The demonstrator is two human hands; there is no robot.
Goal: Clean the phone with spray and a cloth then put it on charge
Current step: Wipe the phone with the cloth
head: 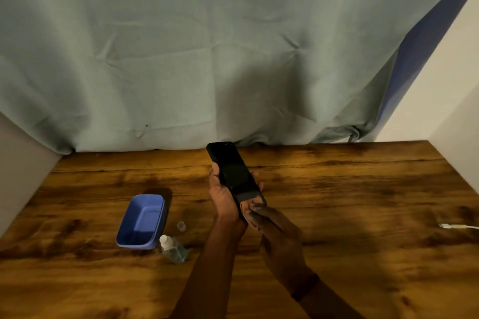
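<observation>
Left hand (224, 199), grip clamped round the black rectangular phone (233, 171), tilts its screen toward right hand (280, 238), probably for wiping; that grip's state I cannot tell.

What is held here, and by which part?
The left hand grips the phone by its lower half; the right hand touches its bottom end with fingertips.

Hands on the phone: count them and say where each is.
2. The left hand grips the phone from its left side, around the middle; the right hand touches its lower end. No other hand shows.
</observation>
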